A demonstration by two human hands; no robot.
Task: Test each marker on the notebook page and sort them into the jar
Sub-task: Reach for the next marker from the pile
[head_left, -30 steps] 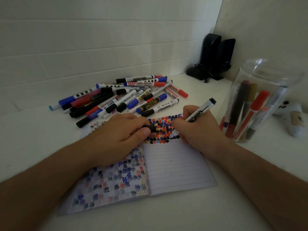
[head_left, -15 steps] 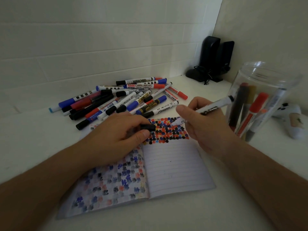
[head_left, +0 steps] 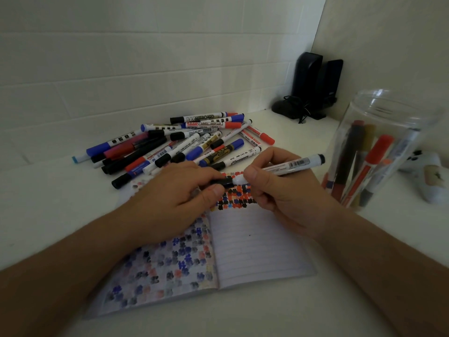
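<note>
While the right hand (head_left: 279, 190) pinches the white marker (head_left: 286, 166) near its tip end, barrel angled up and away toward the jar, the left hand (head_left: 175, 190) holds the black cap (head_left: 222, 182) between thumb and fingers, just meeting the marker's nose. Each grip is clamped on its own piece, and the two are lined up end to end, so this looks like recapping after a test stroke. Directly under both grips lies the open notebook (head_left: 255, 244), its upper rows filled with black, red and blue blots, placed there so the tip needs only a short drop to the paper. Just beyond the right grip stands the clear jar (head_left: 379, 152), already holding several markers, within easy reach for the drop. Beyond the left grip the untested pile of markers (head_left: 184, 144) sprawls on the counter (head_left: 48, 203).
</note>
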